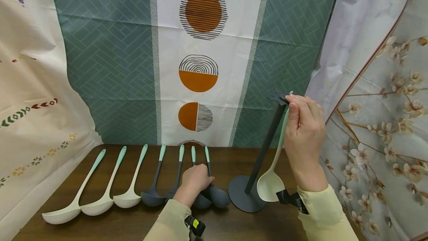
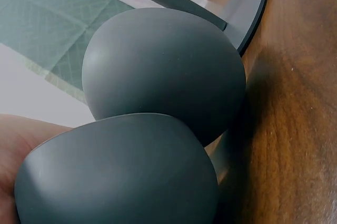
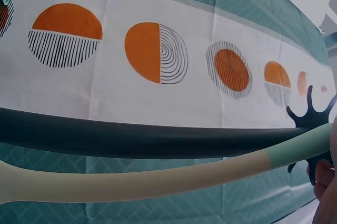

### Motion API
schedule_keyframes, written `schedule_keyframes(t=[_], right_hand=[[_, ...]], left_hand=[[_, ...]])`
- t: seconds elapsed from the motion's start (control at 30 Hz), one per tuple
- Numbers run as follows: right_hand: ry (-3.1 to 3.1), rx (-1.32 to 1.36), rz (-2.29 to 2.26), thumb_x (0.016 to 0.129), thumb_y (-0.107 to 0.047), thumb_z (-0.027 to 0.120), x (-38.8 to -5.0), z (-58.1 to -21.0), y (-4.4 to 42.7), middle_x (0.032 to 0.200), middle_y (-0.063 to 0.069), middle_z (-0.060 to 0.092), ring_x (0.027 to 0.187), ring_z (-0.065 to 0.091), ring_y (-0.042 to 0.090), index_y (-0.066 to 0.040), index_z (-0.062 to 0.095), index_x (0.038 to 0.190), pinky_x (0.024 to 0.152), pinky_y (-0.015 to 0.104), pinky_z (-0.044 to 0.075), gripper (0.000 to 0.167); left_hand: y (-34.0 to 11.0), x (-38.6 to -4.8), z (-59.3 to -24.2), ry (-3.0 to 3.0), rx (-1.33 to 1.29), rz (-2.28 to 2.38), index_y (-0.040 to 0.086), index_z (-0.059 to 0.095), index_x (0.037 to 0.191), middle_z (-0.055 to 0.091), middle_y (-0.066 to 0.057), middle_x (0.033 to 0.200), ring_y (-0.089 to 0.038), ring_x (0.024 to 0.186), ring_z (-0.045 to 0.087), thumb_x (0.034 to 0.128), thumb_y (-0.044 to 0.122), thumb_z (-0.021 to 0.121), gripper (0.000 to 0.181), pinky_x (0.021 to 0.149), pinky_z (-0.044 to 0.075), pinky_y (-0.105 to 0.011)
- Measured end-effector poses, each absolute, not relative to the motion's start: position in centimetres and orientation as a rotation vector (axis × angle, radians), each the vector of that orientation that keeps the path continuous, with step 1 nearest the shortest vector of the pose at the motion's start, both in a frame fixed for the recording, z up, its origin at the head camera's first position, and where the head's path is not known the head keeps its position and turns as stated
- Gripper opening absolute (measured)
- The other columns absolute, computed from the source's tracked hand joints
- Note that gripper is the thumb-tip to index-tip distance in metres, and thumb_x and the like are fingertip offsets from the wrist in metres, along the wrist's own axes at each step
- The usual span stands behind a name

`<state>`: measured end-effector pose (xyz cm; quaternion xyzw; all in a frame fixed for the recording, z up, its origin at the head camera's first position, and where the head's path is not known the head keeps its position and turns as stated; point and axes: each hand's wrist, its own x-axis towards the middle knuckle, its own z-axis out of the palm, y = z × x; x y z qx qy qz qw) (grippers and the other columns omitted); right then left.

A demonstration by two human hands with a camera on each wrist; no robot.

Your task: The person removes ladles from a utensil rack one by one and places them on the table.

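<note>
My right hand (image 1: 305, 133) pinches the mint handle end of a cream ladle (image 1: 270, 185) beside the hooks (image 1: 276, 96) atop a dark grey utensil stand (image 1: 266, 144). The ladle hangs bowl down along the pole; in the right wrist view its handle (image 3: 300, 145) crosses in front of the hooks (image 3: 310, 113). My left hand (image 1: 195, 179) grips the handle of a dark grey ladle (image 1: 202, 201) on the table, though most fingers are hidden. Another dark grey ladle (image 1: 219, 198) lies against its right side. Both bowls fill the left wrist view, the nearer bowl (image 2: 118, 176) overlapping the farther one (image 2: 163, 66).
To the left, cream ladles (image 1: 128, 199) and more dark grey ladles (image 1: 153, 197) with mint handle ends lie in a row on the brown wooden table (image 1: 113, 230). The stand's round base (image 1: 239, 189) is right of them. Patterned curtains (image 1: 110, 66) hang behind and at both sides.
</note>
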<state>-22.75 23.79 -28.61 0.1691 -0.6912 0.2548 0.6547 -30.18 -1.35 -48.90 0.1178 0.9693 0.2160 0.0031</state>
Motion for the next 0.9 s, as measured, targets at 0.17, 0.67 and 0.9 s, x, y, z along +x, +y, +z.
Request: schedule_keyframes(t=[0.17, 0.67, 0.9], right_hand=[[-1.625, 0.355, 0.512, 0.114, -0.023, 0.064, -22.3, -28.3, 23.8, 0.122, 0.016, 0.076, 0.117, 0.067, 0.041, -0.004, 0.082, 0.123, 0.106, 0.049, 0.049, 0.027], [-1.766, 0.308, 0.363, 0.114, -0.028, 0.065, -21.3, -26.9, 24.3, 0.111, 0.019, 0.072, 0.098, 0.064, 0.045, -0.003, 0.082, 0.120, 0.088, 0.058, 0.046, 0.030], [-1.787, 0.433, 0.357, 0.114, -0.045, 0.061, -21.9, -26.7, 26.1, 0.115, 0.022, 0.071, 0.099, 0.063, 0.047, -0.002, 0.082, 0.122, 0.088, 0.055, 0.042, 0.048]], left_hand=[[-1.4, -30.1, -48.8, 3.040, 0.363, 0.666, 0.015, 0.064, 0.063, 0.048, 0.002, 0.056, -0.017, 0.053, 0.049, 0.1007, 0.036, 0.083, 0.047, 0.053, 0.038, -0.035], [-1.6, -30.1, -47.8, 3.081, 0.332, 0.726, 0.015, 0.060, 0.065, 0.049, -0.001, 0.061, -0.020, 0.055, 0.050, 0.1053, 0.033, 0.078, 0.048, 0.053, 0.038, -0.036], [-1.7, -30.1, -47.4, 3.111, 0.358, 0.783, 0.015, 0.060, 0.068, 0.051, -0.001, 0.060, -0.020, 0.054, 0.051, 0.1052, 0.032, 0.078, 0.045, 0.052, 0.039, -0.036]])
